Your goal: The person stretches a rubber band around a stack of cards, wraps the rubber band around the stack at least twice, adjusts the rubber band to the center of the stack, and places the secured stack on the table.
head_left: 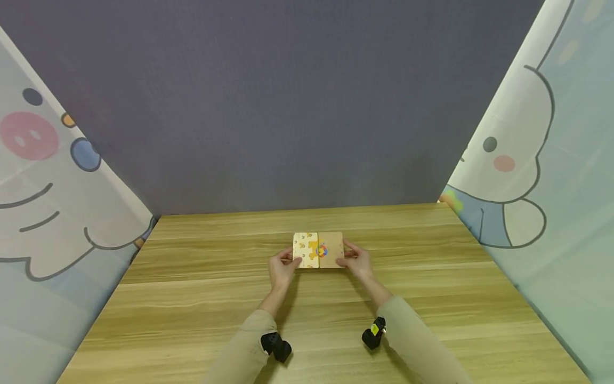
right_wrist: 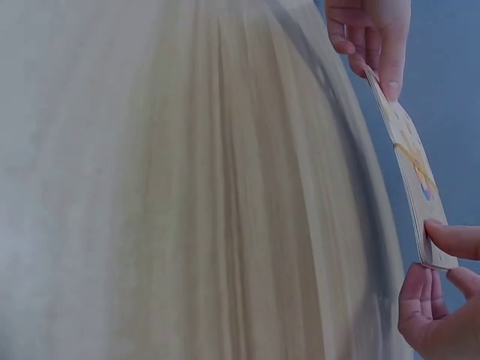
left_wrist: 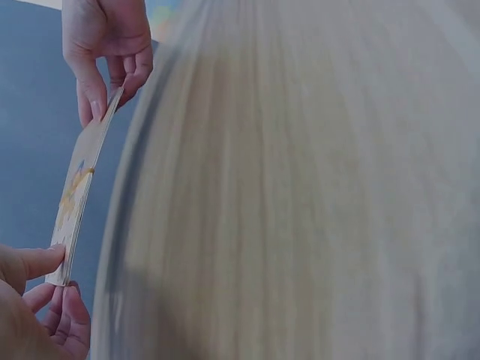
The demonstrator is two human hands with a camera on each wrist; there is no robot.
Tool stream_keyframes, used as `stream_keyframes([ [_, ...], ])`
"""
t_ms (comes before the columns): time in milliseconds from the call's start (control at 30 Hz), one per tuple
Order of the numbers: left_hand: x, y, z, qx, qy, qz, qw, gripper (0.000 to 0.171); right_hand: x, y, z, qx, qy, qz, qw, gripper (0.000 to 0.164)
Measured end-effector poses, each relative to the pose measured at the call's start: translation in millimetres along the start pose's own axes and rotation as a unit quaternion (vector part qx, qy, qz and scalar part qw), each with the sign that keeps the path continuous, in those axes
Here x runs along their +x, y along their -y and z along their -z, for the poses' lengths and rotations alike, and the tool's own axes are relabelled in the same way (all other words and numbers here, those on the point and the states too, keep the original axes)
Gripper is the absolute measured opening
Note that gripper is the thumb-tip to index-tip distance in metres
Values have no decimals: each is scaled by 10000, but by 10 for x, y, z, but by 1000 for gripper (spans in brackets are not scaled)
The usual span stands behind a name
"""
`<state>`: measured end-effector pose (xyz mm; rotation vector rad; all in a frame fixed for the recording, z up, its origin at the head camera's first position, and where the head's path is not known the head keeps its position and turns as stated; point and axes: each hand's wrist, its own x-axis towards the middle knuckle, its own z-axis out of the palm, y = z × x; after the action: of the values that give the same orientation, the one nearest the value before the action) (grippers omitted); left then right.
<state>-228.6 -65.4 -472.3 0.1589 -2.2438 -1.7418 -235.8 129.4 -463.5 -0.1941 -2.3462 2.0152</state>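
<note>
A small flat booklet (head_left: 332, 242) is held up by both hands near the middle of the table. Its left half is cream with little yellow bears; the right half is plain brown, with a colourful round print near the middle. My left hand (head_left: 282, 268) pinches the left edge, thumb on the face and fingers behind. At the opposite edge my right hand (head_left: 360, 264) grips it the same way. Seen edge-on in the left wrist view, the booklet (left_wrist: 81, 161) shows thin layers and a yellow strip across its middle. The right wrist view shows the booklet (right_wrist: 411, 169) tilted.
A wood-grain table (head_left: 201, 298) lies under the hands. Behind it rises a dark grey-blue panel (head_left: 297, 106). Printed cartoon curtains, one on the left (head_left: 53, 213) and one on the right (head_left: 513, 160), flank the table. Black wrist cameras sit on both sleeves.
</note>
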Motion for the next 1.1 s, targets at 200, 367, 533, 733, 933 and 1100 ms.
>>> stream_keyframes([
  [200,38,67,-12,260,54,104,9996,28,116,-98,-37,-233,-24,-118,9997,55],
  [367,63,89,-18,416,163,213,9988,25,156,-110,-58,-306,28,-141,9994,55],
  [533,83,95,-11,700,374,388,9961,24,182,-117,-73,-532,36,-103,9985,52],
  [733,114,97,0,876,535,605,9929,26,192,-109,-71,-709,107,-42,9974,47],
  [933,149,117,12,963,543,601,9920,26,166,-112,-62,-806,178,-84,9965,42],
  [1100,159,108,56,804,582,723,9924,26,133,-96,-46,-1087,235,6,9938,39],
])
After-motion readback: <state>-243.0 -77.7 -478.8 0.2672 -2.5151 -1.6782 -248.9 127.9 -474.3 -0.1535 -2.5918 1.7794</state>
